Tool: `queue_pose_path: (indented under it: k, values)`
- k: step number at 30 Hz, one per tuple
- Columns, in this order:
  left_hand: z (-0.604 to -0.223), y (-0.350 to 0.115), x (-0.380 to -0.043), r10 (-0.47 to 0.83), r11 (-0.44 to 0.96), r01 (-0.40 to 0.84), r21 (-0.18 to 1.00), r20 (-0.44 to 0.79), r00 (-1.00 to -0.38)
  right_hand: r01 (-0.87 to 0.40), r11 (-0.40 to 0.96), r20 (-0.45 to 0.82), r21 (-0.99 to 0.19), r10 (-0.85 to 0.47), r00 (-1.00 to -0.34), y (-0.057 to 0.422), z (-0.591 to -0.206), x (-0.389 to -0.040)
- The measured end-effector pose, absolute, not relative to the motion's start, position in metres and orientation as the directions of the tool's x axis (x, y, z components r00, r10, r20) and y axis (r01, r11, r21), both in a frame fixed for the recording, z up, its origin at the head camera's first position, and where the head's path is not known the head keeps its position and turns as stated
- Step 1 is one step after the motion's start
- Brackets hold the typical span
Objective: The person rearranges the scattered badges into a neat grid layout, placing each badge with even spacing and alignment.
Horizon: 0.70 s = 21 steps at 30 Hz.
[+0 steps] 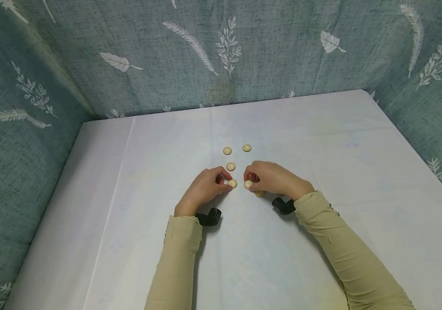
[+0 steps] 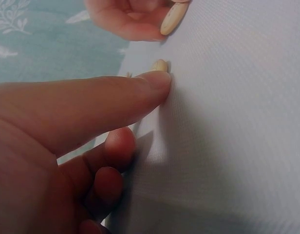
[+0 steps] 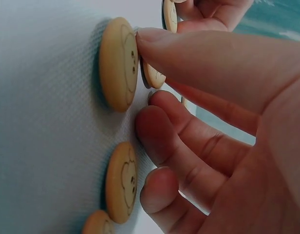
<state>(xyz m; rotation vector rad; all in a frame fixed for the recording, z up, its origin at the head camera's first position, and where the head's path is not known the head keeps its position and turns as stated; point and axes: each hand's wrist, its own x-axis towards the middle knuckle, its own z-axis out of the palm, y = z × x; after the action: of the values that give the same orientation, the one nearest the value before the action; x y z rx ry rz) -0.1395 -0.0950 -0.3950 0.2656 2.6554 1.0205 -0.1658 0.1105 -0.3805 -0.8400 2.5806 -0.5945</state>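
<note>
Several round wooden buttons with line drawings lie on the white cloth. My left hand (image 1: 204, 188) pinches one button (image 1: 232, 184) between thumb and fingertips, low at the cloth. In the left wrist view the thumb covers most of this button (image 2: 160, 65). Just to the right, my right hand (image 1: 276, 178) pinches another button (image 1: 248, 184), which the right wrist view shows as a pale button (image 3: 154, 76) partly behind the thumb. Close under the right palm lies a further button (image 1: 259, 193), half hidden by the hand. Larger in the right wrist view, a button (image 3: 119, 66) sits beside the thumb tip.
Beyond the hands lie a near button (image 1: 230, 166), a left far button (image 1: 227, 150) and a right far button (image 1: 246, 147). White cloth (image 1: 159, 150) covers the table. Green leaf-patterned curtains (image 1: 267, 56) stand behind and at both sides. Black wrist mounts (image 1: 210, 217) stick out below the hands.
</note>
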Motion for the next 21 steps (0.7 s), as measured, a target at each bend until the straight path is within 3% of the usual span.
queue_pose_path:
  k: [21]
  values:
    - [-0.3944,-0.0932,-0.1397,0.260,0.747,0.066,0.662,-0.200,-0.945,-0.445,0.741,-0.163,-0.502,-0.587,-0.793,0.1190,-0.3807,-0.1692]
